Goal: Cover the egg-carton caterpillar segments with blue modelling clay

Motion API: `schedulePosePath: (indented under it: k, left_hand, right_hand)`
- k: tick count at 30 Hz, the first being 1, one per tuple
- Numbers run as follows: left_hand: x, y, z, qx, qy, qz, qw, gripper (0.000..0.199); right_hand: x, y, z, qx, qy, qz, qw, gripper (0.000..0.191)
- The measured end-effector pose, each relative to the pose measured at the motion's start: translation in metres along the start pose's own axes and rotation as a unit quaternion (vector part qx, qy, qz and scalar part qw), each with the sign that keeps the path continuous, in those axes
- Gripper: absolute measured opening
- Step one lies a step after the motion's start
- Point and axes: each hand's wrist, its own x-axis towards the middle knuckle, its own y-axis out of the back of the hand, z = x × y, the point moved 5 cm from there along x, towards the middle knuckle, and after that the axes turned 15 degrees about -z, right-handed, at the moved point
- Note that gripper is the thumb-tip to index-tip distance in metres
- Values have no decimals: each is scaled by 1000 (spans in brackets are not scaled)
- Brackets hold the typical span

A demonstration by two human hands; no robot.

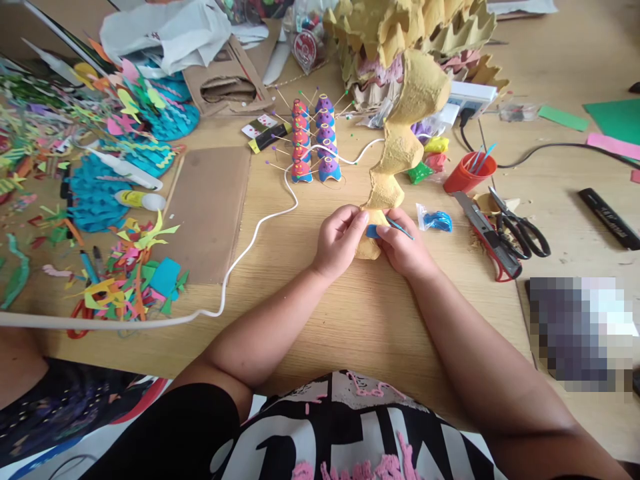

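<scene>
A long yellow strip of egg carton stands lengthwise in front of me, its near end between my hands. My left hand is closed on the left edge of that end. My right hand is closed at the opposite edge, with a thin blue modelling tool between its fingers. Under the right thumb, a small patch of blue clay lies against the carton's surface. A bag of blue clay rests on the table just right of the strip.
Two painted egg-carton caterpillars stand behind my left hand. A white cord crosses the left side. Scissors, a box cutter and a red cup lie or stand at right. Paper scraps cover the left.
</scene>
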Motion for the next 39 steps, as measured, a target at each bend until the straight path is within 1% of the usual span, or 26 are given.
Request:
schedulePosePath:
  k: [3,7,12,14,16,20,27,30,34,39]
  left_hand:
    - [-1,0,0,18,2,-8,1000,60]
    - [-1,0,-2,12,7,-13,1000,60]
    - [1,4,-7,-8,11,23,1000,60]
    - [1,5,-9,-12,12,28,999,60]
    - [1,5,-11,-18,13,26,999,60]
    - [1,7,-15,-47,16,31,998,57]
    - [3,10,-26,-86,62,48,993,51]
    - [4,9,-27,-104,68,48,991,52]
    - [4,9,-26,-100,68,42,992,56]
    - [4,9,-26,-106,64,37,992,55]
  right_hand:
    - [0,0,1,6,-3,3,1000,39]
    - [-1,-1,0,24,-7,0,1000,37]
    - [1,-2,0,48,-28,-29,998,50]
    - [3,0,2,60,-39,-29,997,53]
    - [5,2,2,65,-44,-25,997,53]
    - [3,-1,-2,74,-36,-42,996,54]
    - [1,-3,-4,63,-29,-55,996,53]
    - [2,-2,-4,58,-26,-53,997,55]
    - [2,-3,-3,67,-31,-50,996,57]
    - [2,-2,0,75,-39,-47,995,52]
